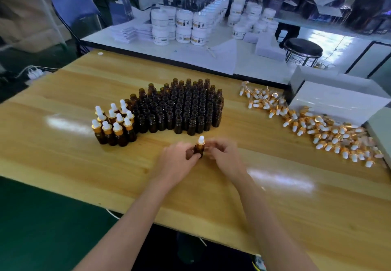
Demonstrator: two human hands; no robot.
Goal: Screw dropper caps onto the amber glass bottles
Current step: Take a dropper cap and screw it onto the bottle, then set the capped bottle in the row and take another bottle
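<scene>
From the head camera, one small amber bottle (199, 151) stands upright on the table (211, 196), right between the two hands. Its long axis points straight up. The left hand (179, 159) curls round the glass body from the left and grips it, thumb low against the base. The right hand (224, 154) comes in from the other side and a little higher, its fingertips (208, 145) curled in against the gold collar of the dropper cap (201, 140). The hand looks to pinch the collar, though blur softens the contact. The cap sits in line with the neck, white bulb on top, so the turning looks to belong to the right hand while the left steadies the glass.

Beyond the grip and to its left is a cluster of capped bottles (112, 127). Straight beyond it stands a block of open bottles (182, 105). Well off to the right of the grip lies a heap of loose caps (317, 126).
</scene>
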